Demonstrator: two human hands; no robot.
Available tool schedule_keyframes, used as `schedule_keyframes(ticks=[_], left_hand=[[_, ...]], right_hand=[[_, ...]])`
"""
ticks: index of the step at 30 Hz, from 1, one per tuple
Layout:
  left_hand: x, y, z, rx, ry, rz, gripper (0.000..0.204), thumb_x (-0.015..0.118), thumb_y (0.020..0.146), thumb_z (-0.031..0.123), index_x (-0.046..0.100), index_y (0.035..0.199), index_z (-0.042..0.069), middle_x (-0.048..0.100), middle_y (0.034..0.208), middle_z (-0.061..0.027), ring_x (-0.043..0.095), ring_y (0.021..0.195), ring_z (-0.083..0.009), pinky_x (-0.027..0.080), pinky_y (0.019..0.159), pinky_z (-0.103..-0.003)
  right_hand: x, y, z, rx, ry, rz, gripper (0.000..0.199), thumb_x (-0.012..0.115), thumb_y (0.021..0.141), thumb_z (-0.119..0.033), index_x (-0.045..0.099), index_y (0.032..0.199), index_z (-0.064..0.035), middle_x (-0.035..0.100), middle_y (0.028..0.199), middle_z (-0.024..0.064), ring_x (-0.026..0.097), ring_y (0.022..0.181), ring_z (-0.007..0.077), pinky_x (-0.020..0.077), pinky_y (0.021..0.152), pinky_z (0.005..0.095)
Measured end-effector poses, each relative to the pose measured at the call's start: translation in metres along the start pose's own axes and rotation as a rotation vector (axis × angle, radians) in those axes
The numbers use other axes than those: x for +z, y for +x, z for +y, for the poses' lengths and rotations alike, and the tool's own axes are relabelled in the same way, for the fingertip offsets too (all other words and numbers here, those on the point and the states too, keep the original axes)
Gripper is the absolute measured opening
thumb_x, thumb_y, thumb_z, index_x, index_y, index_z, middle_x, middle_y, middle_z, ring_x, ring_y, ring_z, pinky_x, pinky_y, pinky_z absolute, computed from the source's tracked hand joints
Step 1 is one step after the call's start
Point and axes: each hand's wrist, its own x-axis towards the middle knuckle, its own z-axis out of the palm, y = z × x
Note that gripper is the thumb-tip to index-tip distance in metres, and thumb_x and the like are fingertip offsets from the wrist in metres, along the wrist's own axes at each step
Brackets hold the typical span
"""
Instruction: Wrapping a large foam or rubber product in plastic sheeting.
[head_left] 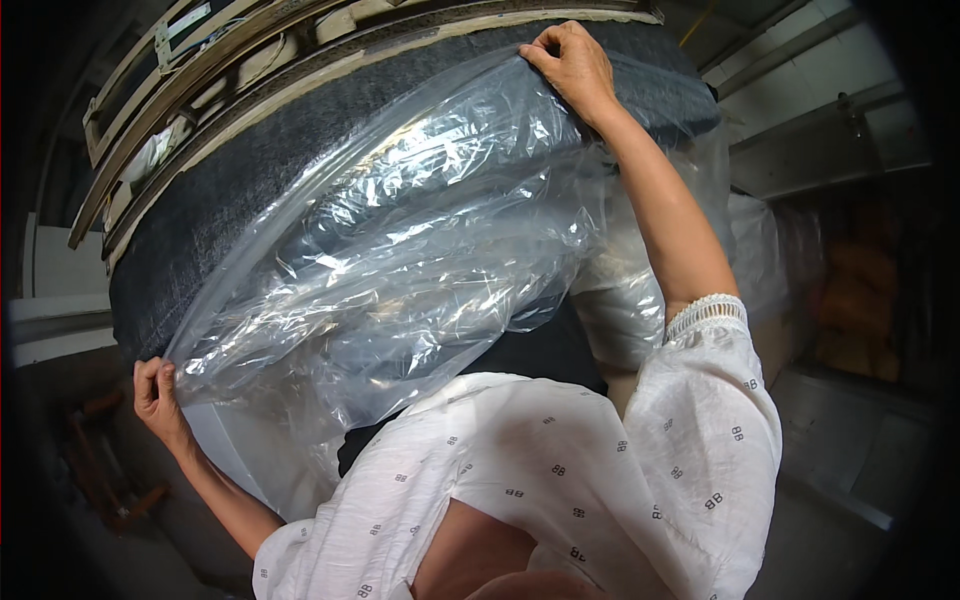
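A large clear plastic sheet (400,250), crumpled and shiny, spreads across the front of a long piece covered in dark grey fabric (220,195), which looks like upholstered furniture. At the lower left my left hand (156,390) is closed on the sheet's edge, beside the dark piece's left end. Up at the far right, my right hand (572,68) pinches the same edge over the dark fabric. Between the two hands the edge runs in a taut diagonal line. Below it, loose folds hang toward my body.
Wooden frame pieces (165,130) with pale strips lie along the far side of the dark piece. More clear plastic (765,240) hangs at the right. An orange-brown stack (855,300) is farther right. A brown wooden object (115,465) stands on the floor at the left.
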Motion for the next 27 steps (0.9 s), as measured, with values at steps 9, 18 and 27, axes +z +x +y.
schedule_keyframes(ticks=[9,18,27], left_hand=[[0.046,0.025,0.03,-0.082,-0.286,0.464,0.012,0.051,0.092,0.015,0.056,0.092,0.005,0.052,0.088,0.0014,0.045,0.077,-0.0073,0.036,0.074,-0.02],[0.116,0.141,-0.055,0.104,-0.139,0.46,0.018,0.06,0.087,0.019,0.065,0.091,0.002,0.062,0.085,-0.0027,0.055,0.078,-0.0083,0.043,0.075,-0.021],[0.144,0.207,-0.053,-0.181,-0.242,0.4,0.024,0.068,0.081,0.023,0.067,0.09,0.001,0.062,0.082,-0.001,0.052,0.074,-0.0066,0.041,0.07,-0.02]], right_hand=[[0.001,0.057,0.023,-0.251,0.27,0.332,0.015,0.053,0.085,-0.017,0.053,0.081,-0.002,0.052,0.076,0.005,0.051,0.073,0.0146,0.042,0.065,0.0288],[0.047,0.061,0.027,0.3,0.303,0.423,0.026,0.064,0.076,-0.027,0.062,0.089,-0.0042,0.064,0.079,0.0102,0.06,0.074,0.0209,0.0462,0.071,0.0318],[0.053,0.083,0.044,0.193,0.224,0.451,0.023,0.066,0.07,-0.024,0.065,0.075,-0.0017,0.06,0.073,0.0129,0.058,0.075,0.0268,0.045,0.074,0.0355]])
